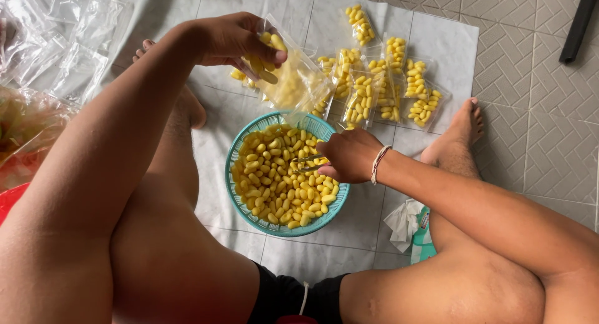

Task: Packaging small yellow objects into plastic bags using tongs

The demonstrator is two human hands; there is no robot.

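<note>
**Filling a clear bag with yellow cocoons over a teal basket**

Seen from above, a person sits on a tiled floor (pixel 549 112) with bare legs spread around a white cloth (pixel 449 43) laid flat on it. Near the middle of the cloth, close to its near edge, stands a round teal basket (pixel 240 150) heaped with small yellow oval cocoons (pixel 281 186).

The left hand (pixel 240 40) is raised over the far side of the basket. Its fingers are curled shut around a few cocoons and the mouth of a clear plastic bag (pixel 296 80), which hangs tilted and is already partly filled with cocoons.

The right hand (pixel 349 155), with a pale bracelet (pixel 378 163) at the wrist, rests on the basket's right rim. Its fingers are loosely closed on a thin metal tool (pixel 309 157) that points into the pile; what kind of tool it is cannot be made out.

Towards the cloth's far right corner lie several filled bags (pixel 399 80), side by side and overlapping. Empty clear bags (pixel 56 43) are piled beyond the cloth's far left edge. A crumpled white tissue (pixel 404 221) lies beside the right leg.
</note>
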